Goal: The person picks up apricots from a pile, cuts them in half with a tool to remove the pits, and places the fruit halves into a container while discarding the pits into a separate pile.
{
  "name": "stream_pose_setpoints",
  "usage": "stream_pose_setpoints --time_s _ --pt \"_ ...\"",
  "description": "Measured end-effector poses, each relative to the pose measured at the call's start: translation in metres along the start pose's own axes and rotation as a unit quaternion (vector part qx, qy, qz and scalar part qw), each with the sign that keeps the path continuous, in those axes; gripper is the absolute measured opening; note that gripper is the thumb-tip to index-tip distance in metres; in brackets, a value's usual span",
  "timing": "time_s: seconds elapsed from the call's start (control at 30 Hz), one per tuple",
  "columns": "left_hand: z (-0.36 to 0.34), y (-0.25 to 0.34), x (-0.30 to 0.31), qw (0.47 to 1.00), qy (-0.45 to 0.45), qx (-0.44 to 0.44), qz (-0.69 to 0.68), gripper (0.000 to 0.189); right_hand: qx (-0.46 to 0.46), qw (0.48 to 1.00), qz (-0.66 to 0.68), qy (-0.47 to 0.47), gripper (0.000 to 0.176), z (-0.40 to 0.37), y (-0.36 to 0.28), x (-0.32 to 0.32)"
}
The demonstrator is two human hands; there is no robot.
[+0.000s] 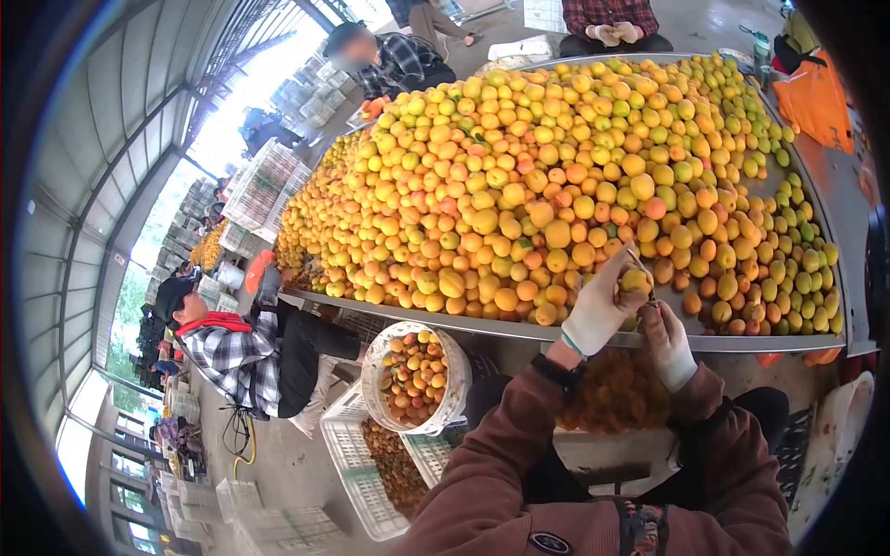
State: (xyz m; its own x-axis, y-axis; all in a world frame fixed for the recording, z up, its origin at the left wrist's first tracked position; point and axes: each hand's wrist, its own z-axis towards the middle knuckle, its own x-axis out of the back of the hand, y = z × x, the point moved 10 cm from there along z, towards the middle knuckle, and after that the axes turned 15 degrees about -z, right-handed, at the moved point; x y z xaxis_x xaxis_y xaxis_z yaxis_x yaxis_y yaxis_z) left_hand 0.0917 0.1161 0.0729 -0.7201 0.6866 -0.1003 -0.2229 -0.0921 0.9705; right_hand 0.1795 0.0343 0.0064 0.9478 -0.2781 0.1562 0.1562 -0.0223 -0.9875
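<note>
A wide table (417, 313) carries a large heap of yellow and orange fruit (482, 195). Over its near edge, right of centre, my left hand (598, 308) in a white glove is closed around a yellow-green fruit (635, 282). Close beside it, slightly lower and to the right, my right hand (667, 343), also gloved, has its fingers pinched together near a thin dark item below the fruit, too small to make out. Greener fruit (795, 269) lies along the table's right side. Beneath my hands is a blurred orange-brown mass (616, 394).
A white bucket of fruit (373, 375) stands by a white crate (357, 463) below the table's front edge. One person (241, 357) sits at the left; others (394, 69) (612, 14) are at the far side. An orange bag (816, 102) hangs at the right.
</note>
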Motion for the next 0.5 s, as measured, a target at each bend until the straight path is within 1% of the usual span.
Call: stream_pose_setpoints --time_s 0.03,0.07,0.1,0.17,0.2,0.23,0.27,0.3,0.33,0.37,0.4,0.5 --pt "0.000 0.015 -0.001 0.994 0.005 -0.037 0.105 0.047 0.004 1.000 0.000 -0.001 0.034 0.000 -0.001 -0.003" --pt "-0.001 0.011 -0.001 0.984 0.012 -0.051 0.169 0.048 0.001 1.000 0.017 0.013 0.034 -0.001 0.001 -0.003" --pt "-0.001 0.012 -0.001 0.984 0.014 -0.054 0.170 0.048 -0.003 0.999 0.033 0.027 0.035 0.000 0.002 -0.001" --pt "-0.003 0.012 -0.001 0.987 0.020 -0.059 0.150 0.042 0.004 0.999 0.045 0.018 0.035 0.001 -0.002 -0.005" --pt "-0.004 0.008 -0.006 0.986 0.020 -0.059 0.152 0.042 0.007 0.998 0.058 0.011 0.035 0.001 -0.004 -0.008" --pt "-0.004 -0.010 -0.004 0.997 0.063 -0.006 -0.039 0.039 0.007 0.998 0.060 0.010 0.035 0.001 -0.004 -0.012" --pt "-0.006 -0.031 -0.005 0.967 0.104 0.047 -0.228 0.038 0.053 0.997 -0.006 0.057 0.034 0.001 -0.011 -0.009" --pt "-0.007 -0.036 -0.007 0.967 0.103 0.046 -0.228 0.038 0.098 0.987 -0.073 0.103 0.033 0.001 -0.019 -0.006" --pt "-0.008 -0.050 -0.008 0.952 0.108 0.075 -0.275 0.040 0.099 0.987 -0.073 0.104 0.033 0.003 -0.011 -0.008" --pt "-0.011 -0.057 -0.011 0.934 0.112 0.103 -0.322 0.045 0.117 0.981 -0.106 0.110 0.032 0.003 -0.006 -0.010" --pt "-0.013 -0.060 -0.011 0.941 0.123 0.113 -0.294 0.053 0.136 0.974 -0.139 0.117 0.031 0.003 -0.004 -0.009" --pt "-0.014 -0.057 -0.011 0.943 0.111 0.108 -0.295 0.053 0.150 0.970 -0.159 0.109 0.031 0.003 -0.012 -0.004"
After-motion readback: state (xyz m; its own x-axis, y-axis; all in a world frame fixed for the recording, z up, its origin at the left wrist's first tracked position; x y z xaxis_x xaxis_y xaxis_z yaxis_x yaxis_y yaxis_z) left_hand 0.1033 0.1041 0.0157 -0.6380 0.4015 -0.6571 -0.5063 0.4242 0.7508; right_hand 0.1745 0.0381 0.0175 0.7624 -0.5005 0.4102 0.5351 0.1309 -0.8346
